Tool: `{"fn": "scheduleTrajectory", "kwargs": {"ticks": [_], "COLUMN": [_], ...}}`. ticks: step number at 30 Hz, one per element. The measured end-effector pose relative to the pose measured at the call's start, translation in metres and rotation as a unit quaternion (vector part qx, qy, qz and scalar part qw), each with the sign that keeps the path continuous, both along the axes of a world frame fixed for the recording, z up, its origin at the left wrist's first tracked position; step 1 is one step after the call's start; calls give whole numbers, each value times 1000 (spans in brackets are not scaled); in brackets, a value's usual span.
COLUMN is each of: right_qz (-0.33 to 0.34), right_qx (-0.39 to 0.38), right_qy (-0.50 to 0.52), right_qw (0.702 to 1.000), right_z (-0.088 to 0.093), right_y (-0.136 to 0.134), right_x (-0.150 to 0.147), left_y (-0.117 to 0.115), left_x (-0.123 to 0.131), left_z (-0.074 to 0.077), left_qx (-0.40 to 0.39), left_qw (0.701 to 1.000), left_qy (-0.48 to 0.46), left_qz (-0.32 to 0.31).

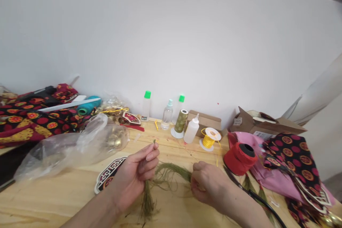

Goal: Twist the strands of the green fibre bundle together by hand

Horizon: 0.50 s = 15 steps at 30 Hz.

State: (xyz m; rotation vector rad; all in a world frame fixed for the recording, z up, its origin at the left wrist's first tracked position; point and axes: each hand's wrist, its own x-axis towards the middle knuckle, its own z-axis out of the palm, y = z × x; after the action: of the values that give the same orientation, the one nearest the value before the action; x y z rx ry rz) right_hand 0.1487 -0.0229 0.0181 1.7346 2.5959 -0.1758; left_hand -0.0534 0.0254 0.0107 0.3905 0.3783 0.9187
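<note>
My left hand [137,174] is closed around a bundle of olive-green threads [147,199]; the top of the bundle pokes out above my fingertips and the loose ends hang below my palm. A loop of the same green thread [171,171] arcs across to my right hand [207,183], which is pinched shut on it, knuckles toward the camera. Both hands hover just above the wooden table [53,199].
A black-and-white embroidered patch [108,174] lies left of my left hand. A clear plastic bag [72,146], patterned fabric [34,119], an olive thread spool [181,121], squeeze bottle [191,130], yellow cord reel [210,139], red spool [239,156], scissors [251,194] and cardboard boxes [262,124] surround them.
</note>
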Motion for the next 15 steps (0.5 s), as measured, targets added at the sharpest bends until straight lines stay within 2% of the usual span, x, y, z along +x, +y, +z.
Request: {"fn": "scheduleTrajectory", "kwargs": {"ticks": [3, 8, 11, 15], "right_qz": [6, -22, -49, -121], "right_qx": [-20, -59, -95, -146], "right_qy": [141, 346, 457, 580], "right_qw": [990, 936, 883, 792], "right_z": [0, 12, 11, 1], "right_y": [-4, -6, -5, -3], "right_x": [9, 12, 4, -12], "left_y": [-2, -8, -11, -16], "left_x": [3, 10, 15, 22], "left_z": [0, 0, -1, -6], "left_qx": [-8, 12, 55, 101], "left_qw": [1000, 996, 984, 959], "left_qy": [18, 93, 168, 263], "left_qz": [-8, -14, 9, 29]}}
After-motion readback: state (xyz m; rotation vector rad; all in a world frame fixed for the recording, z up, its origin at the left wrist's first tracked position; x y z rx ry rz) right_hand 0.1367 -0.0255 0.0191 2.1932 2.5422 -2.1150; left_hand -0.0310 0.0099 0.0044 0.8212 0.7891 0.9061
